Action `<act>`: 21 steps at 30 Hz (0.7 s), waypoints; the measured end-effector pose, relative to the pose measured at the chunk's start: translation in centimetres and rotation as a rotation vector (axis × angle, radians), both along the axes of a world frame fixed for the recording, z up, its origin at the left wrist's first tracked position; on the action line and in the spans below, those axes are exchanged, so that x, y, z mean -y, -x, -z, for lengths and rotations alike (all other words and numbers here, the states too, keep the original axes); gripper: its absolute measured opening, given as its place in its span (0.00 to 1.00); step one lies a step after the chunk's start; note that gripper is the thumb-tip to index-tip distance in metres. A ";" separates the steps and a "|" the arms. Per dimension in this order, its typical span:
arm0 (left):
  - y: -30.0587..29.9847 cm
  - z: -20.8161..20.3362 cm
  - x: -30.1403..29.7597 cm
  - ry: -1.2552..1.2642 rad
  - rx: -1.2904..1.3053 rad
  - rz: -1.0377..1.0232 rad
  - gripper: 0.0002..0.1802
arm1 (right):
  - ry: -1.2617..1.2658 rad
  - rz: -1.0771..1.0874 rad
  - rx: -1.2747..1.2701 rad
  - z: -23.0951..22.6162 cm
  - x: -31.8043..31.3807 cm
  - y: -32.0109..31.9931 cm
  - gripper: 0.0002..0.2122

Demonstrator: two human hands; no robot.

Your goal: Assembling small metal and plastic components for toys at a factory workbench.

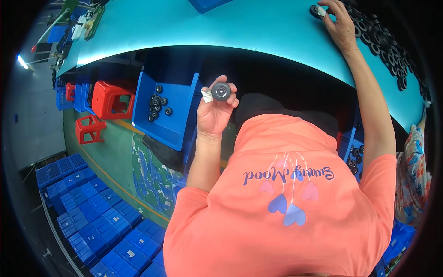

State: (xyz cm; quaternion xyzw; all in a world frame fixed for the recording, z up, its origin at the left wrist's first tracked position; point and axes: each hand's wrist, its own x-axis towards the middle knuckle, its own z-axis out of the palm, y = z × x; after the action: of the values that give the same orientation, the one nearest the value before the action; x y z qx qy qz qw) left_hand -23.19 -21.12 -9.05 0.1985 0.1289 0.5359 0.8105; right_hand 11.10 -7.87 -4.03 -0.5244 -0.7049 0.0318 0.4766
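A person's two hands at a turquoise counter (258, 27), seen from above. The left hand (213, 117), raised in front of the counter's near edge, is closed around a black wheel (221, 91), fingers behind and beside it, so that one round face with its pale hub shows; a white wrap (207, 95) covers the thumb tip. The right hand (342, 28), arm extended to the far right of the counter, is partly closed, thumb and fingers at a second wheel (315, 11); whether it grips this wheel or only touches it cannot be told. Just beside the right hand, a heap of black rings (380, 46) spreads along the counter. Below the counter, to the left of the left hand, a blue bin (173, 134) contains several loose wheels (157, 102). Further left stand red stools (107, 99) on a green floor (110, 159); stacked blue crates (104, 217) occupy the lower left.
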 end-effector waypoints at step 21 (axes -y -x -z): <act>-11.2 -0.4 3.3 0.152 -0.347 0.182 0.19 | 0.608 -0.387 -0.385 2.1 18.5 5.0 0.22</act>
State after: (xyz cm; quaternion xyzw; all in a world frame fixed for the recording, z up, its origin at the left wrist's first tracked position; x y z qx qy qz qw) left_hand -12.00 -24.41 -8.67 0.2370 0.2882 0.4067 0.8339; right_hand 6.06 -26.37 -6.11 -0.4834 -0.6471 0.4252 0.4083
